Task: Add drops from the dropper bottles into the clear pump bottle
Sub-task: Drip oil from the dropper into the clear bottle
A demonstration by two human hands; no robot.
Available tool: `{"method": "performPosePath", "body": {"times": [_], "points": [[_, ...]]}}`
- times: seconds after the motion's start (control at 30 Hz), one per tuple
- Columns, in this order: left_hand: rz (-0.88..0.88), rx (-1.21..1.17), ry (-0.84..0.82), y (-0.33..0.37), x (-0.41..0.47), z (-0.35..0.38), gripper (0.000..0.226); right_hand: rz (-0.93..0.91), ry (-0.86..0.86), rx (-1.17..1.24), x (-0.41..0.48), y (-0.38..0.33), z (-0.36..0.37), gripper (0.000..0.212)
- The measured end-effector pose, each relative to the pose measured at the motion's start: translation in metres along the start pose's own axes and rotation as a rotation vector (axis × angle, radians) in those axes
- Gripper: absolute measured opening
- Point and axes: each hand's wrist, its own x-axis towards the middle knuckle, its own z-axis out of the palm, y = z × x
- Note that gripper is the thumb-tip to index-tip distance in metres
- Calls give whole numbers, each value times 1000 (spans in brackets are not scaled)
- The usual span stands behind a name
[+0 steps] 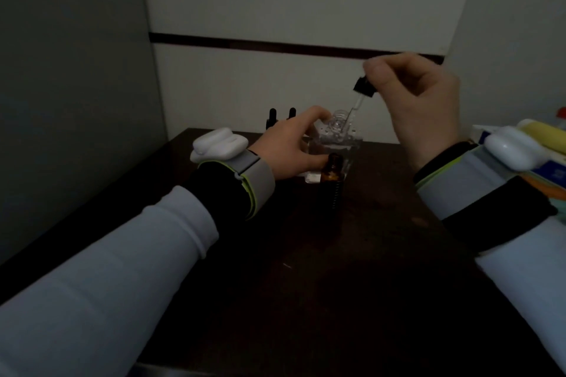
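Note:
A clear square pump bottle (337, 139) stands uncapped near the back of the dark table (337, 269). My left hand (291, 147) grips its left side. My right hand (419, 101) pinches the rubber bulb of a black-capped dropper (363, 89) above the bottle. The dropper's glass tube slants down into the bottle's open neck. An open amber dropper bottle (332, 180) stands just in front of the clear bottle, close to my left thumb. Two more dropper bottles (281, 116) show only their black tops behind my left hand.
Walls close in the table at the back and on the left. At the right edge lies a pile of coloured items (548, 144), among them a yellow one and a blue-and-white pack. White sensor units sit on both wrist straps.

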Motion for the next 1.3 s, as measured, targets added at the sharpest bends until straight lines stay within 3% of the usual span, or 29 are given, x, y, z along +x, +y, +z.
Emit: {"method": "performPosePath", "body": {"times": [0.3,1.3], "points": [[-5,5,7,2,0,0,51,63,-133,-44,-5,9,1,9],[-22,20,-11,4,0,-1,55,53,-249,-46,-10,9,2,10]]}}
